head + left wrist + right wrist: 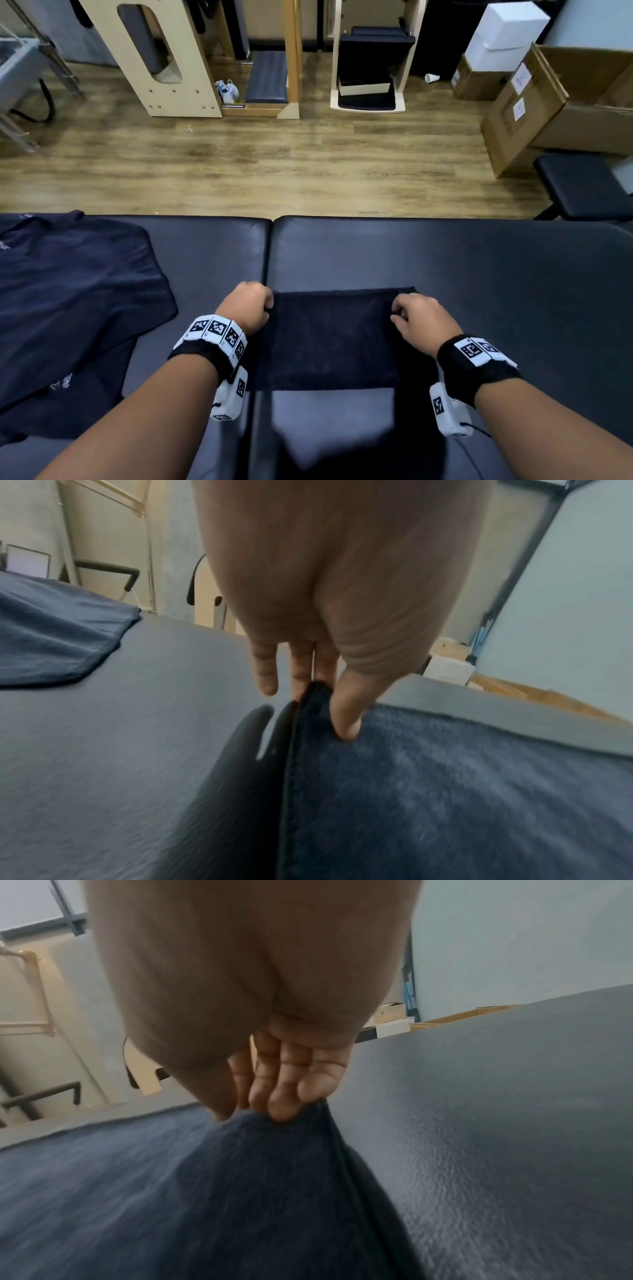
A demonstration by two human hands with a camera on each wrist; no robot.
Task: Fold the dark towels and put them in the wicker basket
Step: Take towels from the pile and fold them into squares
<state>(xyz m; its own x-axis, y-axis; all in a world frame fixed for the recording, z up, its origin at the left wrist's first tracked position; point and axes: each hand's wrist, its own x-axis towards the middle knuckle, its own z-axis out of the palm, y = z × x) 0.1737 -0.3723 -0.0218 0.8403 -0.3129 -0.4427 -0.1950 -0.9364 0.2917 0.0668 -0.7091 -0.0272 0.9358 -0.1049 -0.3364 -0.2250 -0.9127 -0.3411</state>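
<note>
Stretching across the lower half of the head view, the dark padded desk [479, 274] is split by a seam running up the middle. Beyond it, in the upper half of the frame, lie the wooden floor [239, 164], pale wooden equipment frames [150, 58] at upper left and cardboard boxes [534, 113] at upper right. A large navy cloth [75, 291] lies spread and rumpled at the left edge of the frame, well apart from the hands. Near the bottom centre a dark towel [335, 339] lies flat on the desk, its near part hanging over the desk's front edge. The left hand [248, 306] pinches the towel's far left corner between thumb and fingers, with the little finger free, as the left wrist view shows. The right hand [423, 322] curls its fingers over the far right corner, bunching the cloth up off the desk, seen closely in the right wrist view. Both wrists wear black bands [479, 373] with checkered markers.
</note>
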